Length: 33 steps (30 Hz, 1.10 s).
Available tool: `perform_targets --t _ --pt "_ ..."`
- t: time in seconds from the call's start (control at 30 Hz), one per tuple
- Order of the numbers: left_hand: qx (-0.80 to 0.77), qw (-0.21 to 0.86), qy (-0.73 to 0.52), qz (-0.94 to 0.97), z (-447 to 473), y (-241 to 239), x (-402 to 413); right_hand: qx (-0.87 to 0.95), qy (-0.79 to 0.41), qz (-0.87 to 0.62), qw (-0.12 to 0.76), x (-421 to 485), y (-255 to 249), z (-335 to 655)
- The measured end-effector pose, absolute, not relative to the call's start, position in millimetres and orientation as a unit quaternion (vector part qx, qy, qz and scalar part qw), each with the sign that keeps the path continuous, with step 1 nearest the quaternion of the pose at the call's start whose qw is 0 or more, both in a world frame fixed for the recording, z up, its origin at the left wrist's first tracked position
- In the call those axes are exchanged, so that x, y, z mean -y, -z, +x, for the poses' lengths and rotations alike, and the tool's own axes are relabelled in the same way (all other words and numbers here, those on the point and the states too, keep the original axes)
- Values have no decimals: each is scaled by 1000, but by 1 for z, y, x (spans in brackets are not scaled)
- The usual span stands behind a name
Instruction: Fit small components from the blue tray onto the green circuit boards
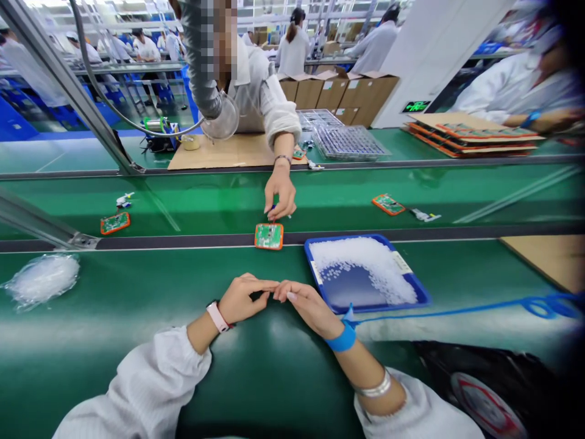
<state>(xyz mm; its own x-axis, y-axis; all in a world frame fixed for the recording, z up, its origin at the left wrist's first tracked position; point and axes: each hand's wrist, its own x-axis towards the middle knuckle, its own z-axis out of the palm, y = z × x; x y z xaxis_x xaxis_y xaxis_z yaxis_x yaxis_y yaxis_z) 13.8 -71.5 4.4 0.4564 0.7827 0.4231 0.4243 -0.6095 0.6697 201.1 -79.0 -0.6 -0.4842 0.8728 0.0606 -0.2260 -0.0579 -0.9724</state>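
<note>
My left hand [247, 299] is over the green bench, its index finger stretched out and its thumb apart from it. Its fingertip meets the fingertips of my right hand [307, 303], whose fingers are extended and slightly bent. I see nothing held in either hand. Just right of my right hand lies a blue tray [350, 291] with small white plastic pieces [361, 259] heaped along its back and right side. Beyond my hands, an orange-edged green circuit board [269, 236] is at the belt's near edge, with a co-worker's hand [280, 194] at its wires.
More circuit boards [115, 223] [388, 205] with wires lie on the green belt [210, 195]. A clear bag of white pieces [43, 279] rests at left. A blue wrist-strap cord [457, 312] runs right. A metal post [77, 91] and fume duct [201, 61] stand beyond.
</note>
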Motion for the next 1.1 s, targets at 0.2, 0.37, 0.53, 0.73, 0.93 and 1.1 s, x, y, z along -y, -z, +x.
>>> perform_targets --t 0.2,0.37,0.53,0.73,0.93,1.1 --pt "-372 234 -369 819 13 -7 68 553 -657 -293 419 80 -3 204" --pt "-388 213 -356 823 10 -7 63 572 -607 -313 454 75 -21 220" --pt "-415 183 -303 838 2 -2 52 575 -403 -465 539 61 -38 271" --pt "-449 99 -277 844 -7 5 26 595 -125 -674 420 44 -13 324" --pt "-455 75 -219 860 -1 9 -1 624 -103 -707 318 37 4 321" --pt "-430 60 -190 881 3 9 -11 610 -73 -730 301 39 4 311"
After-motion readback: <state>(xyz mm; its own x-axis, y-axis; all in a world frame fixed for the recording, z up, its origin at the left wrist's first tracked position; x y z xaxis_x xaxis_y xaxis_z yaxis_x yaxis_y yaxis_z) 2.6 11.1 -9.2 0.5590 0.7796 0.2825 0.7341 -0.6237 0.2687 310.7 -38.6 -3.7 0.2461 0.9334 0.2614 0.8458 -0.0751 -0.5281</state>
